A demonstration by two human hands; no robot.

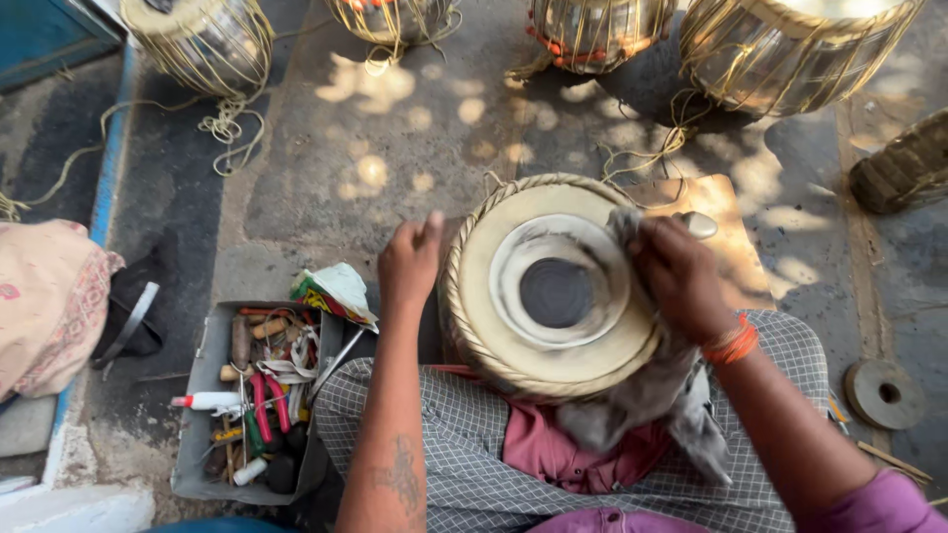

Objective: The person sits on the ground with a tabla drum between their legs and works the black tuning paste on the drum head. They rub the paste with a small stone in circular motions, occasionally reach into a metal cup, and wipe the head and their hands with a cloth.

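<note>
Obs. 1: Person seated on the ground, a drum [553,286] resting on the lap, head facing up. Pale skin with a dark round patch at centre, braided rim all round.

Obs. 2: Left hand [410,262] at the drum's 9 o'clock edge, fingers curled, pressed against the rim; it steadies the shell and grips nothing else.

Obs. 3: Right hand [679,276] on the drumhead at 3 o'clock, fingers closed on a grey cloth [642,395]. The cloth is bunched under the palm against the skin, and its loose end trails down over the lap toward 5 o'clock. Orange thread band on that wrist.

Obs. 4: Grey metal tray [197,395] on the ground at 8 o'clock from the drum, near the left elbow, filled with small tools, some red-handled.

Obs. 5: 4 more metal-bodied drums [790,49] laced with cord stand along the 12 o'clock side, well apart from the hands. Wooden board [726,232] under the drum's far side at 2 o'clock.
</note>
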